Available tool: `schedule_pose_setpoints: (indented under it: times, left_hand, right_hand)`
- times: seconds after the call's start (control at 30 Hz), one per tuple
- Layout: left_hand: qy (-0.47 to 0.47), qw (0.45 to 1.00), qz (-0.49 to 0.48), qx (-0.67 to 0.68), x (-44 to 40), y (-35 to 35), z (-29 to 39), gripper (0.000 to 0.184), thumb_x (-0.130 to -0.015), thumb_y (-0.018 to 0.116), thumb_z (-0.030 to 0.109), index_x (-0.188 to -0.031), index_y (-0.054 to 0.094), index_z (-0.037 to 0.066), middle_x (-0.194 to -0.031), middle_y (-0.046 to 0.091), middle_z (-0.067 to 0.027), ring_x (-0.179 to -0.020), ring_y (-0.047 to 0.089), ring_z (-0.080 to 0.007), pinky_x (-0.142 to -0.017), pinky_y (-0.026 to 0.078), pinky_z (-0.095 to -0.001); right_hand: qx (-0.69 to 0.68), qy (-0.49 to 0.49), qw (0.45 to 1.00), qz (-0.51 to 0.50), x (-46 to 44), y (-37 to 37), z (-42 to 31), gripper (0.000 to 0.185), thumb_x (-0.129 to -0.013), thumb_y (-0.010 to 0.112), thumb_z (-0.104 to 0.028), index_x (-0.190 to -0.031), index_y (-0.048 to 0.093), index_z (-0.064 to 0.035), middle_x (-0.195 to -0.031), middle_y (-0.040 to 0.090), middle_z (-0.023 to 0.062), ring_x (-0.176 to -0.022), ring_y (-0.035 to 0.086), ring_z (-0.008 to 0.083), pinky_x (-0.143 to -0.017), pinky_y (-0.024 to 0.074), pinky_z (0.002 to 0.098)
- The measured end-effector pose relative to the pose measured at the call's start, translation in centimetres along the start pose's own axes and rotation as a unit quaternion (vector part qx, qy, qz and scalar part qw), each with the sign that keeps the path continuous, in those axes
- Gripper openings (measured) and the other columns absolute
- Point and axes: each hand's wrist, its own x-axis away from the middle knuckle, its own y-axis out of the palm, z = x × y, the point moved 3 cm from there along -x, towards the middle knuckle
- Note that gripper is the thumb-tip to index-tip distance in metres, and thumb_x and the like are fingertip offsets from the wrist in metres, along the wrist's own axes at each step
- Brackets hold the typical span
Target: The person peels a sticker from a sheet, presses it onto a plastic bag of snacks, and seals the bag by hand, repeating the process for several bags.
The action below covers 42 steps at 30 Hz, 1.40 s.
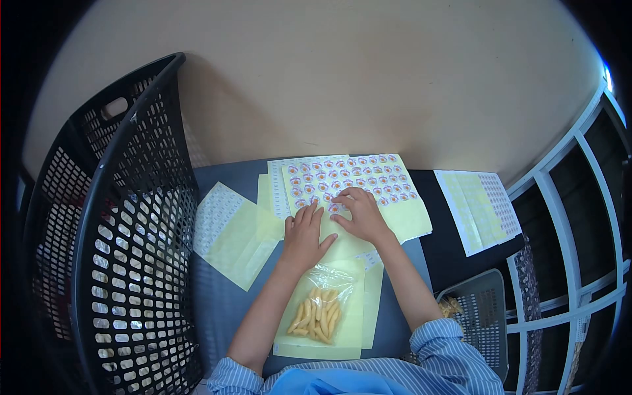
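Observation:
My left hand (305, 236) lies flat on a sheet of round stickers (349, 178), fingers stretched and thumb out to the side. On the same sheet, my right hand (362, 216) is bent, its index finger and thumb apart on either side of a sticker (334, 208) at the lower edge of the printed rows. Below the stickers, the sheet's yellow backing (405, 220) shows bare. Close to my body, a clear plastic bag (317, 313) of pale yellow finger-shaped snacks rests on yellow paper, under my left forearm's right side.
A tall black perforated basket (135, 217) stands at left with packed bags inside. Another partly peeled sheet (237, 230) lies left on the grey table (227, 316). More sheets (477, 209) lie at right. A grey basket (484, 329) holding snacks is low right, beside a white metal rack (559, 224).

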Motion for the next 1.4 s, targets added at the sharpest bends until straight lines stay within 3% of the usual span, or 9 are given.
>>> schedule_pose_setpoints:
  times: [0.33,0.43,0.83,1.03,1.1,1.4]
  left_hand:
    - [-0.006,0.999,-0.015,-0.051,-0.4,1.3,-0.9,0.068,-0.072,0.062,0.043,-0.124,0.04,0.004,-0.135,0.031,-0.0105,-0.122,0.031,-0.0251,-0.096,0.026,-0.0436]
    - [-0.012,0.996,-0.018,-0.089,-0.1,1.2,-0.6,0.07,-0.073,0.06,0.045,-0.126,0.039,0.005,-0.137,0.03,-0.0085,-0.123,0.031,-0.0239,-0.098,0.025,-0.0449]
    - [-0.027,0.994,-0.03,-0.101,-0.2,1.2,-0.7,0.072,-0.074,0.057,0.049,-0.128,0.035,0.006,-0.137,0.031,-0.0082,-0.124,0.03,-0.0233,-0.097,0.023,-0.0445]
    - [-0.028,0.994,-0.024,-0.106,-0.2,1.2,-0.6,0.071,-0.073,0.059,0.048,-0.127,0.037,0.009,-0.136,0.031,-0.0059,-0.123,0.031,-0.0214,-0.1,0.022,-0.0477]
    - [-0.029,0.993,-0.019,-0.109,-0.2,1.2,-0.6,0.071,-0.073,0.059,0.048,-0.127,0.038,0.009,-0.136,0.031,-0.0055,-0.123,0.031,-0.0211,-0.1,0.022,-0.0482]
    - [-0.034,0.992,-0.027,-0.12,-0.2,1.1,-0.5,0.07,-0.073,0.057,0.05,-0.128,0.038,0.01,-0.136,0.031,-0.0045,-0.122,0.032,-0.0199,-0.1,0.022,-0.0477]
  right_hand:
    - [0.014,-0.016,1.0,0.006,-0.2,0.8,0.8,0.017,-0.067,0.067,-0.017,-0.082,0.066,-0.0088,-0.092,0.057,0.0045,-0.096,0.049,0.0209,-0.086,0.0334,0.0344]
    - [-0.016,-0.022,0.999,-0.034,-0.2,0.8,0.8,0.016,-0.067,0.067,-0.018,-0.08,0.066,-0.0087,-0.091,0.057,0.0043,-0.096,0.05,0.0207,-0.085,0.0337,0.0343]
    - [0.001,0.057,0.998,-0.002,-0.6,1.2,0.6,0.016,-0.065,0.069,-0.022,-0.072,0.066,-0.0089,-0.081,0.062,0.0026,-0.089,0.053,0.0193,-0.085,0.0329,0.0367]
    - [0.038,-0.011,0.998,0.046,-0.4,1.3,0.0,0.01,-0.068,0.066,-0.017,-0.071,0.064,-0.0074,-0.076,0.061,0.0034,-0.082,0.054,0.0193,-0.082,0.0326,0.0344]
    - [0.005,0.066,0.998,-0.021,-0.9,1.2,0.4,0.009,-0.07,0.064,-0.015,-0.071,0.064,-0.0065,-0.072,0.06,0.0043,-0.078,0.053,0.0203,-0.079,0.033,0.0343]
    - [-0.054,0.122,0.99,-0.049,-1.6,1.6,1.6,0.01,-0.072,0.061,-0.014,-0.07,0.064,-0.0041,-0.073,0.061,0.0077,-0.077,0.055,0.0231,-0.078,0.0352,0.0375]
